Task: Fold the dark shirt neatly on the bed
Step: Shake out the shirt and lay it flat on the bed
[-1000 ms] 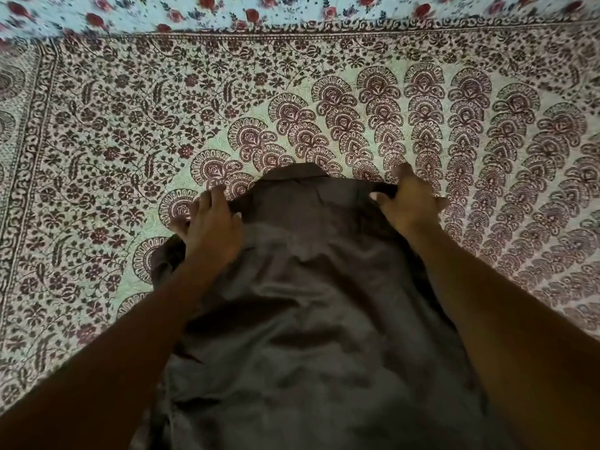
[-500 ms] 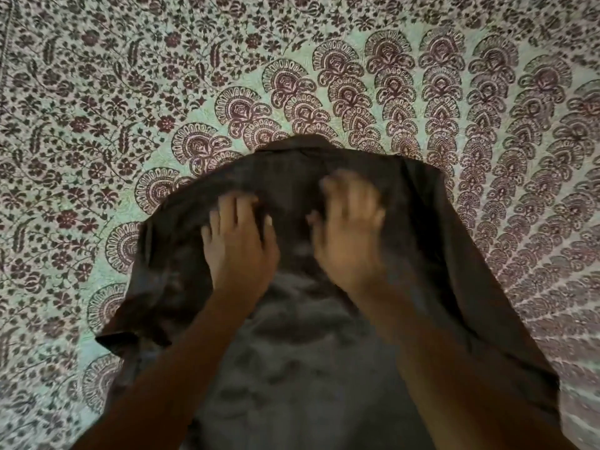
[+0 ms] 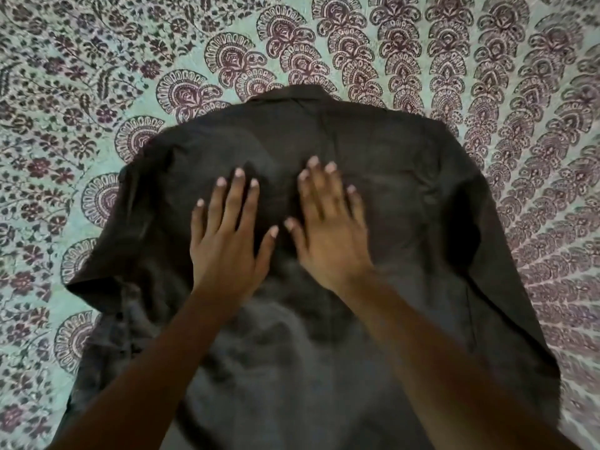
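The dark shirt [image 3: 406, 177] lies back-up on the bed, its collar pointing away from me and a short sleeve spread to each side. My left hand [image 3: 227, 235] lies flat on the upper back of the shirt with its fingers straight and spread. My right hand [image 3: 328, 228] presses flat beside it, thumbs nearly touching. Both forearms cover the shirt's middle, and its lower part runs out of view at the bottom.
The bed is covered by a pale green sheet [image 3: 97, 92] printed with maroon flowers and fan-shaped motifs. It surrounds the shirt on the left, far and right sides.
Both hands let go of the shirt's shoulders and came together onto its upper back, then slid toward me with fingers flat. The shirt now lies wider and smoother.
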### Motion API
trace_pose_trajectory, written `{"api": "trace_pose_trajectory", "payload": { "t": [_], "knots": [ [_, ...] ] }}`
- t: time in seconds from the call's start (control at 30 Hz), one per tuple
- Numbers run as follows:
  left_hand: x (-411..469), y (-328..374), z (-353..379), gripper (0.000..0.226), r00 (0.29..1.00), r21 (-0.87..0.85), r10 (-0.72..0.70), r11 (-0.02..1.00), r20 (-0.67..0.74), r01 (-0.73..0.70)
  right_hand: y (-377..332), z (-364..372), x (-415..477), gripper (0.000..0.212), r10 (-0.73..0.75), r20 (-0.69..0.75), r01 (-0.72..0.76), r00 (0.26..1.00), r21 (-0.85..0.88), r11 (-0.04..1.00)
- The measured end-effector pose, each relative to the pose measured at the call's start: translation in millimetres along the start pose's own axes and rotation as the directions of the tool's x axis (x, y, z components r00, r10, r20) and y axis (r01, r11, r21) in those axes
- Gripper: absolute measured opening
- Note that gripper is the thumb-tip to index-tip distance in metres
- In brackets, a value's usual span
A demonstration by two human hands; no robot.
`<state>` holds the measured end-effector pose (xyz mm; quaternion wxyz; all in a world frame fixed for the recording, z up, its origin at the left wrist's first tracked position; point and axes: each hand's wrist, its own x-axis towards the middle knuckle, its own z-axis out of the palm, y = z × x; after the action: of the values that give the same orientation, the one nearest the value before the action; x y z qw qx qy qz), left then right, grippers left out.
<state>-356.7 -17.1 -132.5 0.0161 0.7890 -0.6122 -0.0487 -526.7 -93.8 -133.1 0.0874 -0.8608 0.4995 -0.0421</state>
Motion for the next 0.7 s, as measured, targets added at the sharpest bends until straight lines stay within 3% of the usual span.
{"api": "trace_pose_trajectory", "payload": {
  "t": [0.07,0.1,0.17,0.23,0.3,0.37,0.43,0.5,0.53,0.63,0.7],
  "knots": [
    [-17.3,-15.0,7.9,0.073,0.999,0.012,-0.024,1.0,0.031,0.024,7.2,6.8,-38.8,0.073,-0.089,0.075,0.092,0.993,-0.046,0.995],
    [-16.7,-26.7,10.7,0.073,0.998,-0.005,-0.061,0.998,0.022,0.061,27.6,8.5,-49.7,0.073,-0.046,0.06,0.051,0.997,-0.087,0.995],
    [-13.0,-47.7,13.4,0.072,0.994,-0.027,-0.11,0.994,0.008,0.11,76.6,6.8,-65.1,0.073,0.18,-0.022,-0.181,0.983,-0.139,0.974],
    [-9.1,-54.6,11.7,0.071,0.991,-0.035,-0.133,0.99,0.007,0.133,112.1,-1.6,-71.2,0.076,0.392,-0.108,-0.401,0.914,-0.076,0.913],
    [-16.2,-37.7,8.5,0.073,0.986,-0.08,-0.165,0.983,0.013,0.165,104.4,-7.5,-68.3,0.078,0.475,-0.113,-0.483,0.873,-0.065,0.873],
    [-43.1,-7.5,7.7,0.074,0.992,-0.097,-0.126,0.987,0.021,0.127,59.8,-6.8,-69.0,0.075,0.336,-0.097,-0.344,0.937,-0.081,0.935],
    [-79.5,13.2,11.5,0.075,0.999,-0.049,-0.019,0.999,0.05,0.021,11.3,2.6,-83.7,0.072,0.062,0.003,-0.062,0.998,-0.041,0.997],
    [-107.2,6.4,15.2,0.074,0.998,0.0,-0.003,1.0,0.06,0.003,-5.0,11.9,-111.0,0.071,-0.096,0.09,0.1,0.991,-0.037,0.994],
    [-114.8,-5.7,15.2,0.074,0.998,0.003,-0.036,0.999,0.054,0.036,3.9,13.1,-122.8,0.071,-0.091,0.094,0.097,0.991,-0.062,0.993],
    [-123.5,-49.6,11.8,0.074,0.993,0.007,-0.109,0.994,0.033,0.109,60.0,4.0,-145.9,0.074,0.151,0.026,-0.146,0.988,-0.141,0.979],
    [-127.5,-67.1,6.9,0.075,0.996,0.021,-0.083,0.996,0.04,0.082,92.4,-3.0,-156.3,0.076,0.386,-0.044,-0.388,0.921,-0.144,0.91]
  ]
}}
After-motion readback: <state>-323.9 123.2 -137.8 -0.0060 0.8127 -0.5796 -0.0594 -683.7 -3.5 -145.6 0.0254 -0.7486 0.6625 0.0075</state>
